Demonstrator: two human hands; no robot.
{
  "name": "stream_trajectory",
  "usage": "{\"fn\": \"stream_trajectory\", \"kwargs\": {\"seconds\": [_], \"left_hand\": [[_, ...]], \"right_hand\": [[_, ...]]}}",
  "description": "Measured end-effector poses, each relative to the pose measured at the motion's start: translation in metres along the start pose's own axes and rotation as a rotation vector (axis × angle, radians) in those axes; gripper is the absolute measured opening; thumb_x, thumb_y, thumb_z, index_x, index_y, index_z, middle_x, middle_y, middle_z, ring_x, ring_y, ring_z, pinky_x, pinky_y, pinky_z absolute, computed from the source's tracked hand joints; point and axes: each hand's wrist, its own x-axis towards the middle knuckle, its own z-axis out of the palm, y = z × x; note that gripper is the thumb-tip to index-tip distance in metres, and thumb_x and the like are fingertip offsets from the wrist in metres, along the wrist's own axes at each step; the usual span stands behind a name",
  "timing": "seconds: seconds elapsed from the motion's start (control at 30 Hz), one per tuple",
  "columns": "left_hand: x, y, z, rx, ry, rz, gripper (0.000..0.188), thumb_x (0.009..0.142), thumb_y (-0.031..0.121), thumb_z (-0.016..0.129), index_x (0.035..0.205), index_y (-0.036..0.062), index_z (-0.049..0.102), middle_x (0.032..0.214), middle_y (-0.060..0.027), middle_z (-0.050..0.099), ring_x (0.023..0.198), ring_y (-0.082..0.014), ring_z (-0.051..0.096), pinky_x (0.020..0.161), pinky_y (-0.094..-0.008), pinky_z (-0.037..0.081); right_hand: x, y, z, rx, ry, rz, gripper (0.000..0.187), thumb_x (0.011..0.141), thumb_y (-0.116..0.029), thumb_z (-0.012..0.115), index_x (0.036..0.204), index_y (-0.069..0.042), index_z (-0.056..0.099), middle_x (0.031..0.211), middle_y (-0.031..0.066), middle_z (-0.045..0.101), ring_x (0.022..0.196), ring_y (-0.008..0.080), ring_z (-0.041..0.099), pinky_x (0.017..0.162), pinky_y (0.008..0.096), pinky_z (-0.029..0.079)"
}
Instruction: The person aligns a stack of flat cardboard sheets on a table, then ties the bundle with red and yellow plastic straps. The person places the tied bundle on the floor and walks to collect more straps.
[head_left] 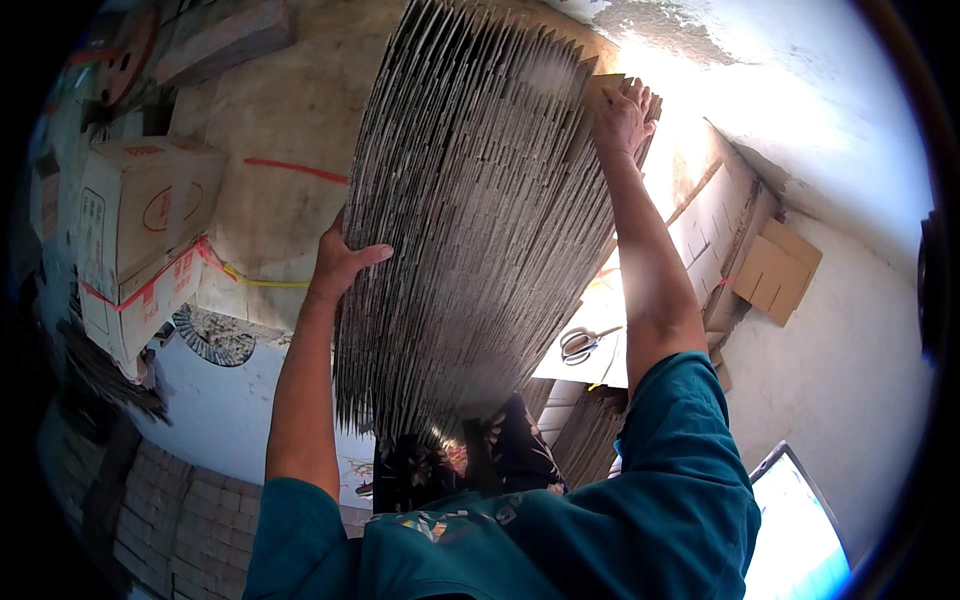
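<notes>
A large, tightly packed stack of thin grey-brown cardboard sheets (480, 220) fills the middle in front of me, their edges facing up. My left hand (347, 262) grips the stack's left side, its thumb over the edges and its fingers hidden behind. At the far right corner, my right hand (622, 122) is closed over the ends of several sheets. One wider brown sheet face shows beside those fingers.
Scissors (583, 345) lie on a white surface right of the stack. A taped carton (145, 215) with a red strap stands at left. Slotted cardboard (778, 270) leans by the right wall. A bright panel (800, 525) is at the lower right.
</notes>
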Motion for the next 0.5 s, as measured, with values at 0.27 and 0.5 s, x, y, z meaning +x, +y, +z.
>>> {"fn": "stream_trajectory", "kwargs": {"seconds": [0.27, 0.5], "left_hand": [[-0.002, 0.006, 0.002, 0.063, 0.014, -0.008, 0.079, 0.061, 0.020, 0.080, 0.128, -0.0019, 0.046, 0.116, -0.0110, 0.059, 0.105, -0.0215, 0.055, 0.097, -0.0323, 0.041], [-0.001, 0.003, 0.000, 0.065, 0.010, -0.020, 0.085, 0.060, 0.025, 0.082, 0.131, -0.0019, 0.043, 0.119, -0.0115, 0.058, 0.108, -0.0219, 0.055, 0.098, -0.0322, 0.040]], "right_hand": [[-0.005, -0.031, -0.009, -0.058, -0.045, 0.055, 0.059, 0.086, -0.061, 0.045, 0.093, -0.008, 0.071, 0.149, 0.0147, 0.024, 0.141, 0.0288, 0.014, 0.107, 0.0619, 0.011], [-0.009, -0.033, -0.012, -0.048, -0.054, 0.033, 0.050, 0.083, -0.054, 0.053, 0.101, -0.010, 0.068, 0.149, 0.0145, 0.025, 0.140, 0.0279, 0.015, 0.107, 0.0621, 0.012]]}}
